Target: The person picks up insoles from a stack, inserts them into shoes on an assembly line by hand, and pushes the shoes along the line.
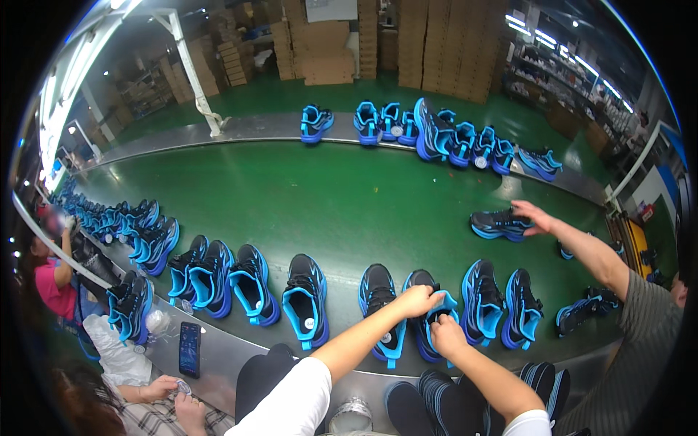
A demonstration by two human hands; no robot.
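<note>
Both my hands are at one black sneaker with blue trim [420,277], which stands on the green belt toe away from me. My left hand [419,300] is closed on the upper by its tongue and laces. At the collar, my right hand [448,335] pinches the edge near the shoe's opening; its fingertips are partly hidden. A matching sneaker [376,280] stands just left, partly behind my left forearm. To the right are two more, one sneaker [480,301] close by and another sneaker [520,309] beyond it.
Black insoles [436,400] lie at the near edge beside a clear round container [352,416]. A phone [190,350] rests on the metal ledge [218,370]. At right, a co-worker's hand [534,216] touches a sneaker [498,224]. More sneakers [434,131] line the far ledge.
</note>
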